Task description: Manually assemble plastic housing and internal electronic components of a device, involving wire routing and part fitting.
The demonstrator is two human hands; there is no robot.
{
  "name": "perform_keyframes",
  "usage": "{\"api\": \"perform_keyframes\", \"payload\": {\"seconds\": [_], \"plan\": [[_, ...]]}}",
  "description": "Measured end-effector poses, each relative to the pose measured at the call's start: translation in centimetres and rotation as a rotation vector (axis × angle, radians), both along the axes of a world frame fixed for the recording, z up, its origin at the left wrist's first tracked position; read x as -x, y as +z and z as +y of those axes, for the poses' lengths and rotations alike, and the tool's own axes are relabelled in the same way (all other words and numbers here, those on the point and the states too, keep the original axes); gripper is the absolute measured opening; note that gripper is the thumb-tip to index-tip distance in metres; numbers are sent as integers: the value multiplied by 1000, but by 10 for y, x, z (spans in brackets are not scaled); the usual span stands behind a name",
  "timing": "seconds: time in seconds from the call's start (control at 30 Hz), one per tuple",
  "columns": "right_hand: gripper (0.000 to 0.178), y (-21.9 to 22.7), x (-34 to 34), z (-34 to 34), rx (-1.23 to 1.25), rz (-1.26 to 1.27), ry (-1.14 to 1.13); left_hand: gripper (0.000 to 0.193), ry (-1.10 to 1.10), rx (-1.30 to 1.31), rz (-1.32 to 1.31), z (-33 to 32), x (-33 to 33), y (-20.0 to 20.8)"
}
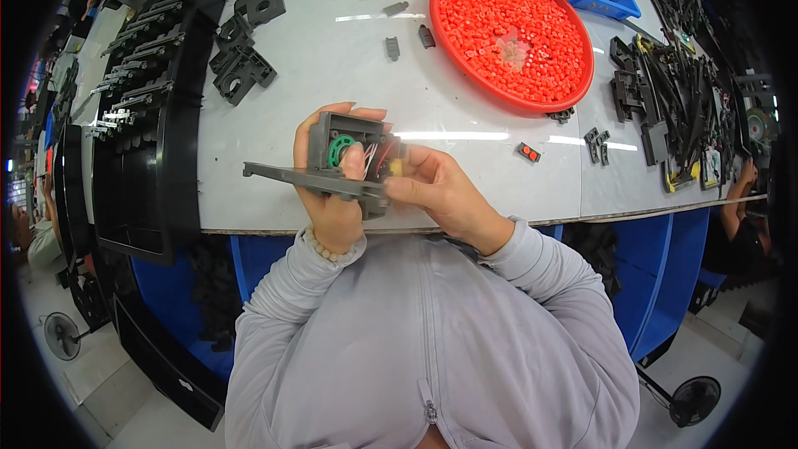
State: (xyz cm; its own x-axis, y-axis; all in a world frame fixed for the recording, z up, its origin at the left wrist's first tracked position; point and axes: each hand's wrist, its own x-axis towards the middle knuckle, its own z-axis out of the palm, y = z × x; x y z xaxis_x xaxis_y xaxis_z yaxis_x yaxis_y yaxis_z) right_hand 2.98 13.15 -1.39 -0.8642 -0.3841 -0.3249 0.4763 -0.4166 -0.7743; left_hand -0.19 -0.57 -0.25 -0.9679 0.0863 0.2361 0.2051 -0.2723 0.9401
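My left hand [326,212] is wrapped round a dark grey plastic housing [321,140] held above the table's front edge. A green ring [339,150] sits inside it, with my left thumb pressed in beside the ring. Thin red and white wires [376,154] run within the housing's right part. A long, narrow grey arm [291,175] sticks out to the left along the near side. My right hand [445,191] is at the right end, thumb and fingers closed there. Something yellowish and blurred [395,168] shows at those fingertips; its kind is unclear.
A red round tray [587,87] full of small red pieces stands behind to the right, near a blue bin [611,7]. Black racks [166,133] fill the left. Loose grey parts [241,71], a small red-and-black part [529,152] and dark strips [673,108] lie about.
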Motion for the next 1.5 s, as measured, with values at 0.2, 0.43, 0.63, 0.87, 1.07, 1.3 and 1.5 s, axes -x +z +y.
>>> {"api": "perform_keyframes", "payload": {"seconds": [0.2,0.43,0.63,0.87,1.07,1.3,1.5], "plan": [[47,-1,-1,-6,132,114,-48,35,-26,-87,-40,-2,-4,0],[49,-8,-4,-8,145,141,-68,35,-29,-38,-4,-3,-3,-11],[47,-12,-6,-8,167,173,-99,36,0,-85,5,5,-7,-4],[59,7,0,4,-159,295,-155,36,-64,-210,-124,3,4,-1],[47,17,5,21,-988,1195,-240,36,-80,-121,-43,3,1,-5],[35,16,7,21,-1203,1244,-268,40,-66,6,-24,14,-4,0],[37,14,5,27,-1099,1143,-182,43,-37,7,-41,16,4,-8]]}}
